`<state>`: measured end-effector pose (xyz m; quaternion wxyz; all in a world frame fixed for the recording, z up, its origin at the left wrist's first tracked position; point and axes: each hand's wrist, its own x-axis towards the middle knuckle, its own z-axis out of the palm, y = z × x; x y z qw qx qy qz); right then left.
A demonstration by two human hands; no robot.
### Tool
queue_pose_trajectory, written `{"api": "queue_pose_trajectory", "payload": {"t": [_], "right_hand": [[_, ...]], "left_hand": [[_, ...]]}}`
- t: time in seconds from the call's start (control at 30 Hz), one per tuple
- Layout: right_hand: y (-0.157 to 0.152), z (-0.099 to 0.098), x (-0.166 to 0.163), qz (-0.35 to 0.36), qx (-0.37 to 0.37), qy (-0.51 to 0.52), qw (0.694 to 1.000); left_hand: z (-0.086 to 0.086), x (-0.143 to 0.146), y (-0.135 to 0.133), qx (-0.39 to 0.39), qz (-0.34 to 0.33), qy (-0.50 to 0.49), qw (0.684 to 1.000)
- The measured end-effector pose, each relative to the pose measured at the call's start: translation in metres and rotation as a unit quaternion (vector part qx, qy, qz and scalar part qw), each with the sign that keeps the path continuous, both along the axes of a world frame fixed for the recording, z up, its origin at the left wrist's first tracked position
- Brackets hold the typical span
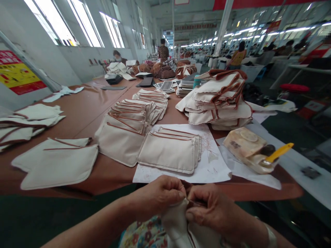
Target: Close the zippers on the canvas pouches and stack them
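Both the left hand (157,196) and right hand (214,210) pinch their fingers on a cream pouch (178,224), stacked pouches (168,151) at twelve o'clock on the tabletop (85,106).

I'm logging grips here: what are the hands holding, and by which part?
A cream canvas pouch with brown trim; the left hand and right hand both pinch its upper edge.

No text can be read anywhere in view.

- Red-and-yellow poster (18,76) on the left wall: lines of print, too blurred to read.
- Red banner (258,3) under the ceiling, top right: no characters can be made out.
- Dark hanging banner (195,26) far down the hall: pale characters, too small to read.
- Plastic tub (245,144) at the table's right edge: brown marking on the lid, unreadable.
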<state>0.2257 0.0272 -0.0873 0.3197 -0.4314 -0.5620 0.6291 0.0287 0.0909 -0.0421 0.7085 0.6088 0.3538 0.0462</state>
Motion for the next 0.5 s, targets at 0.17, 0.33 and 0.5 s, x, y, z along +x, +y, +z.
{"api": "queue_pose_trajectory", "payload": {"t": [0.17,0.33,0.5], "right_hand": [[0.0021,0.006,0.0009,-0.014,-0.047,0.096,0.994],[0.001,0.0069,0.0033,-0.043,0.001,0.053,0.998],[0.002,0.0037,0.0033,-0.075,0.025,0.021,0.997]], "left_hand": [[0.0009,-0.002,0.0035,-0.021,0.015,0.017,1.0],[0.0073,-0.0031,0.0056,0.025,0.002,0.018,1.0],[0.0081,0.0016,-0.0017,0.076,-0.007,0.052,0.996]]}}
